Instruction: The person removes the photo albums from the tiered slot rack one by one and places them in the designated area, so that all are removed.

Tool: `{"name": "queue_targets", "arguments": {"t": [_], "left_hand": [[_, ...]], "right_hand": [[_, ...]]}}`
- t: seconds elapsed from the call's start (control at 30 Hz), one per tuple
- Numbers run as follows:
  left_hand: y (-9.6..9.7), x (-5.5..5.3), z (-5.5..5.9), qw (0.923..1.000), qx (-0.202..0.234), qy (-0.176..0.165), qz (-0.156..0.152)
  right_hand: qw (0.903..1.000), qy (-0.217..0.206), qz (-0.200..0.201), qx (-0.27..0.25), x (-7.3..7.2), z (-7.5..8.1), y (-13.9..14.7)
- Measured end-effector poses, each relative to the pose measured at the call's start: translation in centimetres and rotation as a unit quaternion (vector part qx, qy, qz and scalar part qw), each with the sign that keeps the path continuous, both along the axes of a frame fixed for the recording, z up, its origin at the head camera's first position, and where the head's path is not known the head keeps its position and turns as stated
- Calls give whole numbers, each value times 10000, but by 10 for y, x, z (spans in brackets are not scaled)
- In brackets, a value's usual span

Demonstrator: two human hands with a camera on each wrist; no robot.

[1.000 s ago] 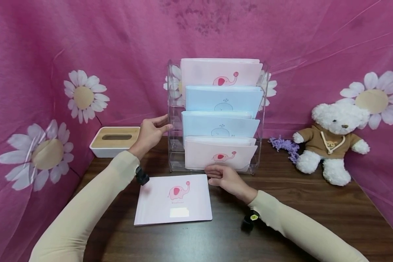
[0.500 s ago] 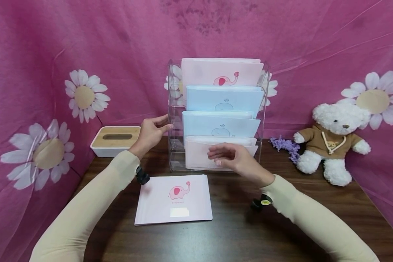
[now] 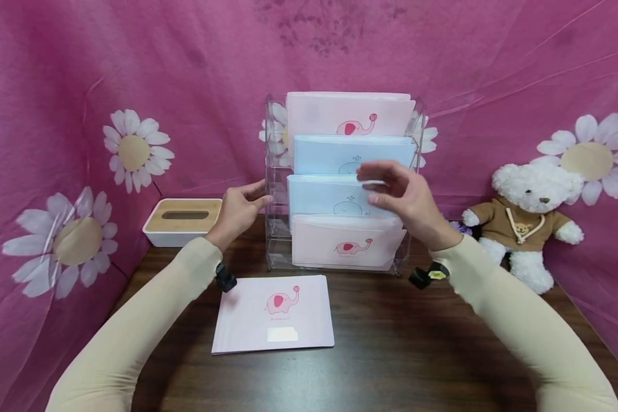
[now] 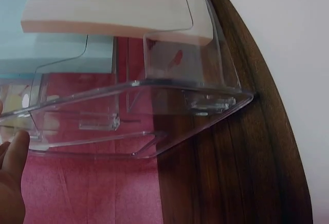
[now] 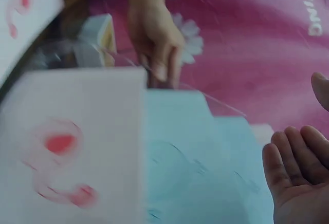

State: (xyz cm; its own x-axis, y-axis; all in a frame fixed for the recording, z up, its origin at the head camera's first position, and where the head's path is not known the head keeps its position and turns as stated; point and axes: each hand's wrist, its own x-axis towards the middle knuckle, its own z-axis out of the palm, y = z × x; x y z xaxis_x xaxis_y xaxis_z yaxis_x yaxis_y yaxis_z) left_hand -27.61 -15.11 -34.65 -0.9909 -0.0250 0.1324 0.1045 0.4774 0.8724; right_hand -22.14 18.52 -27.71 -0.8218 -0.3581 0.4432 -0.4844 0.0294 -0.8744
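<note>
A clear acrylic file rack (image 3: 278,226) stands upright on the table, its tiers holding pink and blue folders. At its left side, my left hand (image 3: 235,214) grips the side panel's edge between thumb and fingers; the thumb (image 4: 15,154) shows by that edge in the left wrist view. My right hand (image 3: 409,197) is in front of the blue whale folders, fingers loosely bent and thumb apart, holding nothing. Beneath them, the lowest tier holds a pink elephant folder (image 3: 319,252). Another pink elephant folder (image 3: 247,315) lies flat on the table before the rack.
A white tissue box with a wooden lid (image 3: 185,224) stands behind my left arm. To the right sits a white teddy bear (image 3: 525,223) in a brown hoodie, with a purple tangle (image 3: 460,227) partly hidden by my right hand. A pink flowered cloth (image 3: 211,86) hangs behind.
My right hand has risen from the bottom front of the rack, past the lowest pink folder, to the blue folders' height and slightly right. My left hand has stayed on the rack's side.
</note>
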Motion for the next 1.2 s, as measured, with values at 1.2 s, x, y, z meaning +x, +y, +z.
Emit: {"name": "queue_targets", "arguments": {"t": [1.2], "left_hand": [[0, -2, -4, 9981, 575, 205, -115]], "right_hand": [[9766, -95, -1245, -1750, -117, 94, 38]]}}
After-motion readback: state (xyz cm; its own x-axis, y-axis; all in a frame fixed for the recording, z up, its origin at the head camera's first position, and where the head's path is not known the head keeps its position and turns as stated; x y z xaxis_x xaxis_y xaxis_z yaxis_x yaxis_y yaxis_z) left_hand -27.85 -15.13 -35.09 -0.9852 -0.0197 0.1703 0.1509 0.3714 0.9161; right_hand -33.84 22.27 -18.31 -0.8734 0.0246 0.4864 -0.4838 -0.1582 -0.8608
